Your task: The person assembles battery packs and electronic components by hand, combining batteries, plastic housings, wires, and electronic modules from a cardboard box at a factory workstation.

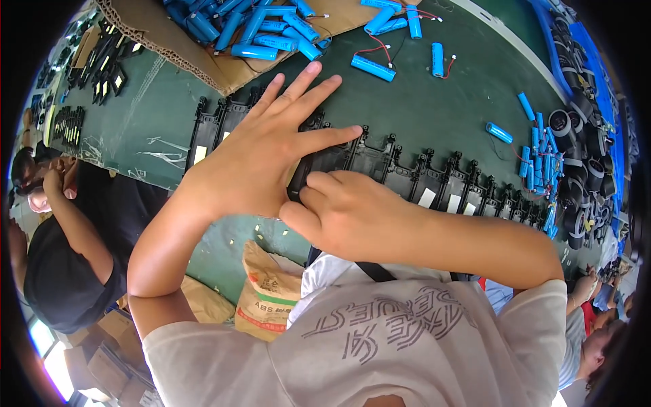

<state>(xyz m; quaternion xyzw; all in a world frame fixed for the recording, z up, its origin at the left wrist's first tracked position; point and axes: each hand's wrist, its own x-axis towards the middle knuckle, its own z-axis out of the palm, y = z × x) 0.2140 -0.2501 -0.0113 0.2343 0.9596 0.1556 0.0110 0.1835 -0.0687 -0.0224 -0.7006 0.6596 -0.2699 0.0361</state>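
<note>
A row of black plastic housings [407,173] with small clips along their far ends runs across the green table in front of me. My left hand [268,139] lies over the left part of this row, its fingers stretched and spread; what is under the palm is hidden. Just to its right, my right hand [349,210] is closed, fingers curled and pressed down at the near part of one black housing [329,159]. Whatever its fingertips hold cannot be made out. Pale rectangular pads [427,197] show on some housings.
Blue cylindrical batteries [258,34] fill a cardboard box [224,71] at the far left. More wired batteries [373,68] lie beyond the row, others [536,152] at right beside black-and-grey round parts [590,163]. A printed sack [268,292] stands below the near edge. People sit at both sides.
</note>
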